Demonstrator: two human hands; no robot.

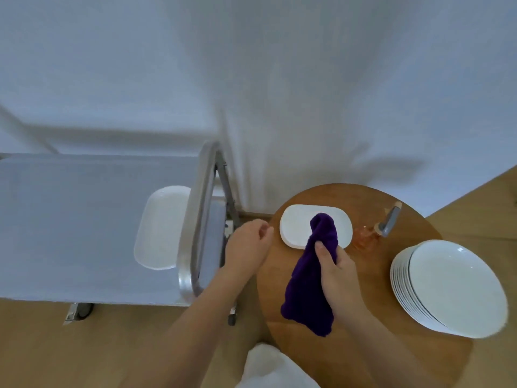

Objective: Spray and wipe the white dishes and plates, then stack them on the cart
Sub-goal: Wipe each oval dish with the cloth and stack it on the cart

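On the round brown wooden table (pixel 349 368) at lower right, the right hand (pixel 337 271) grips a dark purple cloth (pixel 309 292) over a white oval dish (pixel 296 225). Left hand (pixel 247 245) hangs loosely curled, holding nothing, beside the grey cart (pixel 84 208), which carries another white oval dish (pixel 159 228). A stack of round white plates (pixel 450 287) sits far right.

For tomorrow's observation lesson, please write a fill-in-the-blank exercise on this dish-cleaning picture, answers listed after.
1. The right hand grips a ______ cloth.
2. The cloth's top end lies on the oblong dish on the round ______ table.
3. One oblong dish already lies on the ______.
4. The stack of round plates sits at the table's ______ side.

Missing words: purple; wooden; cart; right
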